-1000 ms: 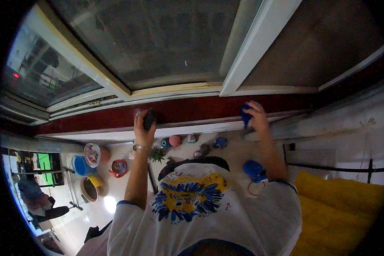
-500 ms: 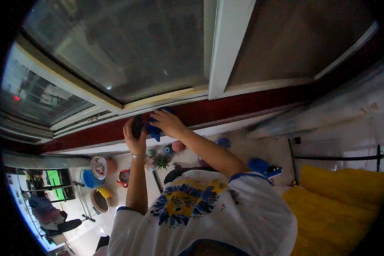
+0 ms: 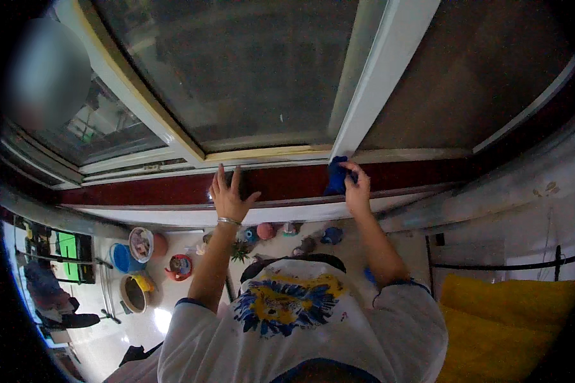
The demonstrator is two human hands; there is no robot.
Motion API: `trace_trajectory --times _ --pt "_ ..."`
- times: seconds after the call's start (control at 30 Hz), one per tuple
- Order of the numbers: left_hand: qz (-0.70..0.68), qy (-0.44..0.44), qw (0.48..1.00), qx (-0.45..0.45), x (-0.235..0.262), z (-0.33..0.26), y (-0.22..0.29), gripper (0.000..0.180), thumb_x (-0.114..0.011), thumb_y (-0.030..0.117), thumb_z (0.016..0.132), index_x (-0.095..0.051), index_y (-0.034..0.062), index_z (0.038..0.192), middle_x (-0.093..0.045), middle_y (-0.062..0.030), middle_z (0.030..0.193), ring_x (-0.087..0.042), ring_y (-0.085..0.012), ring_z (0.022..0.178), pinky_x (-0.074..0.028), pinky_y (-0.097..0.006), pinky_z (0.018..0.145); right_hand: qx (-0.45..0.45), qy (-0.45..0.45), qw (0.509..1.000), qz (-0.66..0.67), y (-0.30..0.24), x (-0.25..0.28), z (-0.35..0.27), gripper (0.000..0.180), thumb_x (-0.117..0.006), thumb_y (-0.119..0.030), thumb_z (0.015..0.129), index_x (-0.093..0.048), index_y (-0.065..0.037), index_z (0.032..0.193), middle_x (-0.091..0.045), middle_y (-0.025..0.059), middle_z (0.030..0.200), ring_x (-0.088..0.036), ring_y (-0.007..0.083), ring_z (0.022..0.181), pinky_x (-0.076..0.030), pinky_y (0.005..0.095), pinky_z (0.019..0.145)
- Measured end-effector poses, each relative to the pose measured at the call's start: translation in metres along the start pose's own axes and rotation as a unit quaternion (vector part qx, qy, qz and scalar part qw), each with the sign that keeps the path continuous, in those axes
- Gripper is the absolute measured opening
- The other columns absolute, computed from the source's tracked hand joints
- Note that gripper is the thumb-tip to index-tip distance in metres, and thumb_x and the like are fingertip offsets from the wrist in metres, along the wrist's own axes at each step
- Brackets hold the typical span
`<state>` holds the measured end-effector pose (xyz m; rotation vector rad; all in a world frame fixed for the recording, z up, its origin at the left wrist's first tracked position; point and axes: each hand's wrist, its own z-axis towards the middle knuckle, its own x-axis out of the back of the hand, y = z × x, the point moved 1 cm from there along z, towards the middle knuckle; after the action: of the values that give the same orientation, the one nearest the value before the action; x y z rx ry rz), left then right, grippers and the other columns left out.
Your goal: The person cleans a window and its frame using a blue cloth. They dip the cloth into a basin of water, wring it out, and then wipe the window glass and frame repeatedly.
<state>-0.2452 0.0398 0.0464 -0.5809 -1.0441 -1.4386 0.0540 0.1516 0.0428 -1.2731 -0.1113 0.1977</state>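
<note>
At the dark red window ledge point(image 3: 287, 182), my right hand point(image 3: 356, 186) fingers pinch a blue cloth point(image 3: 336, 175); left hand point(image 3: 229, 196) lies flat, fingers spread. Below, small pots point(image 3: 180, 266) stand on the floor.

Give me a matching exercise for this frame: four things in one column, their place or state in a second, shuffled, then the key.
Things:
1. left hand
2. right hand
3. blue cloth
4. yellow cushion

Places or states:
A. pressed on the dark red sill under the white frame post
B. lower right
C. open, flat on the sill
D. gripping the cloth

Pairs: 1-C, 2-D, 3-A, 4-B
</note>
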Motion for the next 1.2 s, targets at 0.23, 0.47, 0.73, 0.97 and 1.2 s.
trace_trajectory --times 0.23,0.47,0.73,0.97,1.2 --pt "-0.395 -0.035 0.918 -0.022 0.022 0.016 0.062 0.05 -0.074 0.025 0.074 -0.056 0.0062 0.117 -0.057 -0.0168 0.108 -0.057 -0.0283 0.091 -0.047 -0.035 0.074 -0.226 -0.099 0.76 0.601 -0.027 -0.065 0.005 0.035 -0.053 -0.021 0.09 -0.053 -0.003 0.119 -0.058 0.01 0.119 -0.055 0.0276 0.111 -0.042 0.0428 0.099" --pt "-0.44 -0.043 0.887 0.131 0.033 0.032 0.065 0.026 -0.068 0.023 0.083 -0.057 -0.001 0.082 -0.056 -0.0073 0.066 -0.051 -0.0138 0.056 -0.041 -0.027 0.051 -0.126 -0.032 0.948 0.291 -0.018 -0.099 -0.009 0.036 -0.055 -0.009 0.086 -0.053 -0.001 0.121 -0.058 0.0117 0.117 -0.053 0.0283 0.112 -0.04 0.0401 0.099" --pt "-0.636 -0.139 0.707 0.275 0.041 0.062 0.011 0.045 -0.052 0.037 0.093 -0.062 -0.0049 0.107 -0.067 -0.0106 0.096 -0.058 -0.0146 0.094 -0.044 -0.031 0.086 0.255 -0.079 0.93 -0.253 -0.038 -0.178 0.007 0.068 -0.069 0.002 0.068 -0.042 -0.001 0.13 -0.043 0.0158 0.134 -0.043 0.0376 0.122 -0.035 0.0442 0.102" --pt "-0.34 0.046 0.939 0.035 0.09 0.075 -0.042 0.032 -0.058 0.025 0.089 -0.061 0.002 0.11 -0.063 -0.0181 0.102 -0.059 -0.0304 0.1 -0.046 -0.038 0.087 0.538 -0.166 0.727 -0.393 -0.036 -0.236 0.093 0.033 -0.056 -0.006 0.079 -0.058 -0.002 0.111 -0.054 0.0114 0.119 -0.053 0.0286 0.109 -0.047 0.0364 0.089" --pt "-0.379 0.117 0.915 0.076 0.117 0.039 -0.09 0.026 -0.062 0.012 0.086 -0.06 0.0021 0.11 -0.064 -0.0144 0.097 -0.063 -0.0255 0.09 -0.05 -0.033 0.075 0.641 -0.282 0.56 -0.443 -0.083 -0.273 0.136 0.037 -0.054 -0.018 0.079 -0.056 0.001 0.111 -0.056 0.0131 0.113 -0.054 0.0252 0.104 -0.048 0.0383 0.086"
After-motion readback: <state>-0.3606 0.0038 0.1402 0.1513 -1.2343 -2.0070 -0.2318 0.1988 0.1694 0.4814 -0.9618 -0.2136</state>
